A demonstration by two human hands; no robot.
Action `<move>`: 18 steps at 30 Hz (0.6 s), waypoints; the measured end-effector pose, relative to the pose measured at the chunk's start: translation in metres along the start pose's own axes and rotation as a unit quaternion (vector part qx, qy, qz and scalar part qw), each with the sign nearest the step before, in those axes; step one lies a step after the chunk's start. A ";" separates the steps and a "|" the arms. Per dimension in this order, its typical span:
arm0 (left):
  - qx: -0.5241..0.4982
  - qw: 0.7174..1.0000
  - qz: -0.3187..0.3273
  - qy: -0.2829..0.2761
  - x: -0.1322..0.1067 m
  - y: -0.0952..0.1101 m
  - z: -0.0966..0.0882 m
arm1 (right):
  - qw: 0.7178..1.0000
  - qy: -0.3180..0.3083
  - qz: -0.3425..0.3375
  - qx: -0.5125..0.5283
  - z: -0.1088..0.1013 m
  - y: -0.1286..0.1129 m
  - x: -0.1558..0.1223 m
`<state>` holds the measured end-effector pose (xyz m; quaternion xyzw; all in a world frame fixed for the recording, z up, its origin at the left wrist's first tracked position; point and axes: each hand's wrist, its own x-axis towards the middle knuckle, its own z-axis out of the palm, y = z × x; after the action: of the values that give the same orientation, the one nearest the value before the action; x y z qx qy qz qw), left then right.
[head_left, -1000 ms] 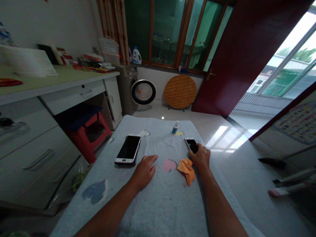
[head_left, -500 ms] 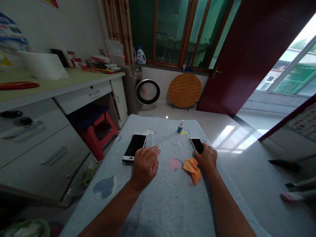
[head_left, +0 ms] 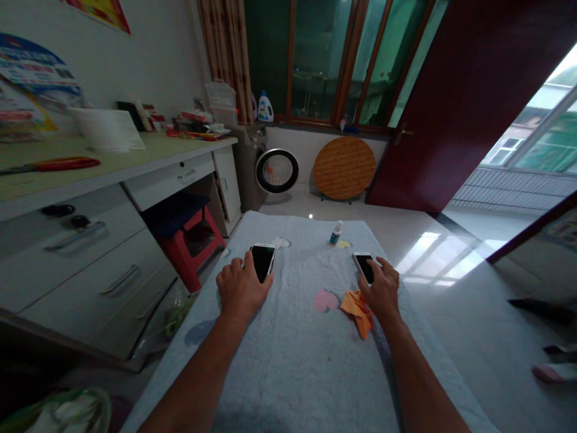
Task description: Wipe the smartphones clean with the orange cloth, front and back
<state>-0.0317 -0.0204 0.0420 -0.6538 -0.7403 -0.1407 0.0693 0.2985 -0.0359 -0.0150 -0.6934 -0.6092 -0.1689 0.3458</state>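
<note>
My left hand (head_left: 242, 288) lies over the lower part of a large white-framed smartphone (head_left: 263, 260), fingers spread and the thumb at its right edge. The phone's dark screen faces up. My right hand (head_left: 382, 288) is at a smaller white smartphone (head_left: 362, 263), with thumb and fingers about its lower end and one fingertip over the dark screen. Beside the right wrist lies a crumpled orange cloth (head_left: 358, 310). A small spray bottle (head_left: 335, 233) stands upright farther back. All rest on a pale blue cloth cover (head_left: 297, 361).
A desk (head_left: 162, 156) with drawers runs along the left, with a red stool (head_left: 192, 234) beneath it. Behind are a washing machine (head_left: 247, 159) with its door open and a round wooden tabletop (head_left: 345, 168). A dark red door (head_left: 433, 108) stands at the right.
My left hand has moved left onto the large phone and its fingers have spread. One right finger has shifted over the small screen. The view has turned slightly left.
</note>
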 end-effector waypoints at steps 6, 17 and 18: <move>-0.009 0.999 0.001 -0.038 0.003 -0.001 -0.001 | 1.000 -0.009 0.001 0.016 -0.001 -0.002 -0.001; -0.029 0.999 -0.015 0.032 0.007 -0.001 0.013 | 1.000 -0.006 -0.029 0.011 -0.004 -0.007 0.001; -0.036 0.998 -0.014 0.046 0.008 -0.002 0.013 | 0.999 -0.007 -0.030 0.011 -0.005 -0.007 0.002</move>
<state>-0.0333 -0.0094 0.0313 -0.6384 -0.7398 -0.1981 0.0771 0.2927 -0.0380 -0.0084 -0.6719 -0.6342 -0.1677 0.3437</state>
